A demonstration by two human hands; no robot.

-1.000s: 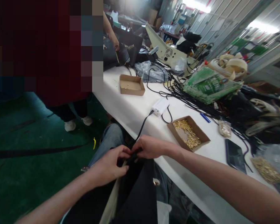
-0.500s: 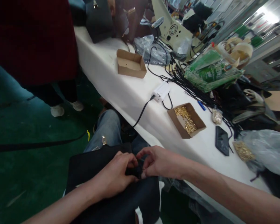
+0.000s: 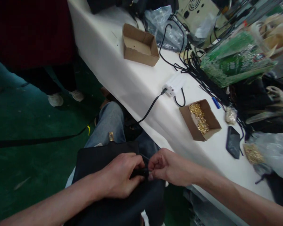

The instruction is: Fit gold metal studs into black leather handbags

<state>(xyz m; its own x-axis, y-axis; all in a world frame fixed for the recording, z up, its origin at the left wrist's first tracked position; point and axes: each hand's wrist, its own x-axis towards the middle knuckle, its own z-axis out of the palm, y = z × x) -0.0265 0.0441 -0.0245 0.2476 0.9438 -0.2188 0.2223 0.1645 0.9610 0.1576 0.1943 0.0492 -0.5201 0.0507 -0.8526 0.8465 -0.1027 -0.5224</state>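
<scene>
A black bag (image 3: 96,161) with a small gold clasp (image 3: 111,136) at its upper edge lies across the lap. My left hand (image 3: 124,175) rests over the bag, thumb and fingers closed around a black strap-like part (image 3: 139,172). At the right end of that part, my right hand (image 3: 163,166) is pinched on something small that its fingertips mostly hide. The two hands are close together, just above the bag's right side. A bit of white material (image 3: 145,218) shows at the bag's lower edge.
On the white table (image 3: 141,84) are a cardboard box (image 3: 141,47), a box of gold hardware (image 3: 200,121), a white power device (image 3: 174,84), a phone (image 3: 233,142), cables and plastic bags. A person in dark red (image 3: 33,34) stands at upper left.
The view has shifted, so table items sit further right and most look larger. My right hand's fingers are drawn in closer together. Both hands remain at the black part.
</scene>
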